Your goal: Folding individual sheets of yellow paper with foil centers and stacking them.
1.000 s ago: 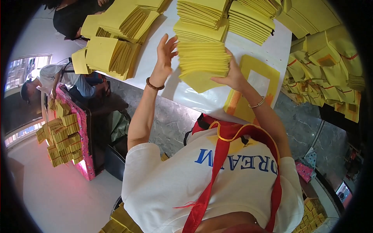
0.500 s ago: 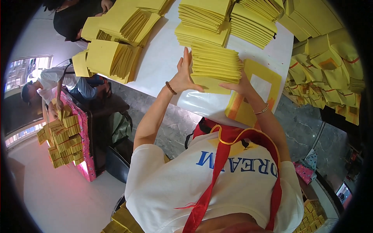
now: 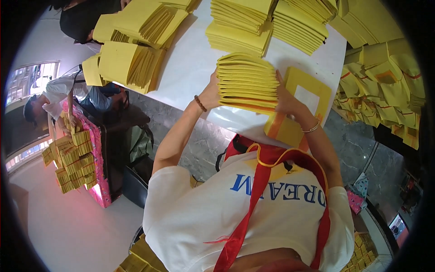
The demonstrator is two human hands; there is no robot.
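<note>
A thick stack of folded yellow paper (image 3: pixel 248 81) is squeezed between my two hands above the white tabletop. Its layered edges face me, with a thin orange strip along the bottom. My left hand (image 3: pixel 211 93) presses the stack's left side, fingers partly hidden behind it. On the opposite side my right hand (image 3: pixel 286 99) grips it, palm against the paper's ends. To the right, partly behind my right hand and wrist, lies a flat yellow packet (image 3: pixel 324 88) with a white panel and orange bands.
More yellow paper stacks sit at the far side (image 3: pixel 242 34) and left (image 3: pixel 127 68) of the white table (image 3: pixel 186 75). Yellow bundles (image 3: pixel 385 86) are piled at the right. Another person (image 3: pixel 77 88) stands over bundles at a pink-edged table; a dark-clothed person is at the upper left.
My left hand has gone from spread fingers to pressing the stack's side. The stack has tilted, spreading its layered edges toward me, and the lower yellow sheet no longer sticks out beneath it.
</note>
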